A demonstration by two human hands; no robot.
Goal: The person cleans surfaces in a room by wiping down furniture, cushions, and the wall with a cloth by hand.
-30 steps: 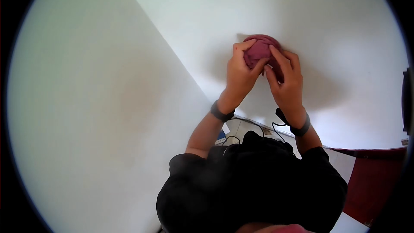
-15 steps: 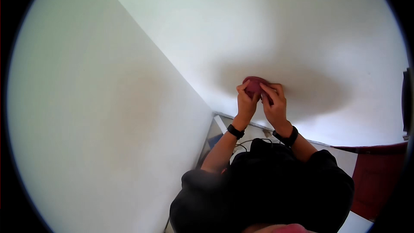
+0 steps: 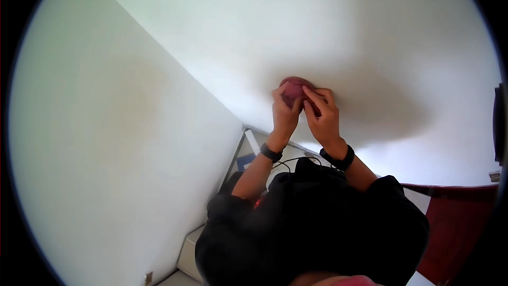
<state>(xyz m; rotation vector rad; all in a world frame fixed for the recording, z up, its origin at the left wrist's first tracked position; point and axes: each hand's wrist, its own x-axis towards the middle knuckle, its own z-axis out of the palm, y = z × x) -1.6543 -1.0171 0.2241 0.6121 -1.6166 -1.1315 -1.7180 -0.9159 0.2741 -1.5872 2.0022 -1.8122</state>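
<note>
A dark pink, rounded bundle that looks like folded cloth (image 3: 292, 92) is held up in front of the pale wall. My left hand (image 3: 286, 110) grips its left and lower side, thumb and fingers pressed into the folds. On the right side my right hand (image 3: 322, 115) pinches it with thumb and fingertips. The thumbs are close together at the lower edge. Each wrist has a black band. The underside of the bundle and some fingertips are hidden.
Two pale walls (image 3: 132, 143) meet in a corner to the left. Below are black cables (image 3: 286, 163), a blue item (image 3: 245, 161) and a white strip (image 3: 252, 141) near the floor. A dark red panel (image 3: 455, 228) stands at the lower right.
Both hands and the bundle first dropped lower and looked smaller, then shifted left and slightly up. The view has turned, showing more floor at the lower left. The grip remains.
</note>
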